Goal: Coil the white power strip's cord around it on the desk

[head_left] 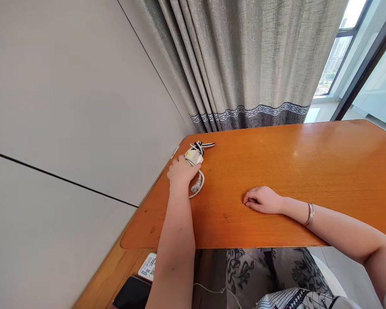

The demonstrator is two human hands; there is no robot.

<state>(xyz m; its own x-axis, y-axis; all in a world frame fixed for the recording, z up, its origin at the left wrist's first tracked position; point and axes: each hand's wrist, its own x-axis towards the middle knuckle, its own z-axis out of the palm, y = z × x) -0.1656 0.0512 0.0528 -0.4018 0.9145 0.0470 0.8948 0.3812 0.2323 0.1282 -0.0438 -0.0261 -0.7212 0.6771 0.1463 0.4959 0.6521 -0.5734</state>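
Note:
A white power block with a yellow label lies near the far left corner of the wooden table, its white cord bundled around it along with some black cord. The cord's plug rests on the tabletop, just right of my left wrist. My left hand is at the near side of the block, fingers spread and thumb against its lower edge. It appears to touch the block without closing around it. My right hand rests on the table with its fingers loosely curled and nothing visible in them.
The orange-brown table meets a pale panelled wall on the left. A grey curtain hangs behind it. Below the table's left front edge, a black phone and a white labelled item lie on a wooden ledge.

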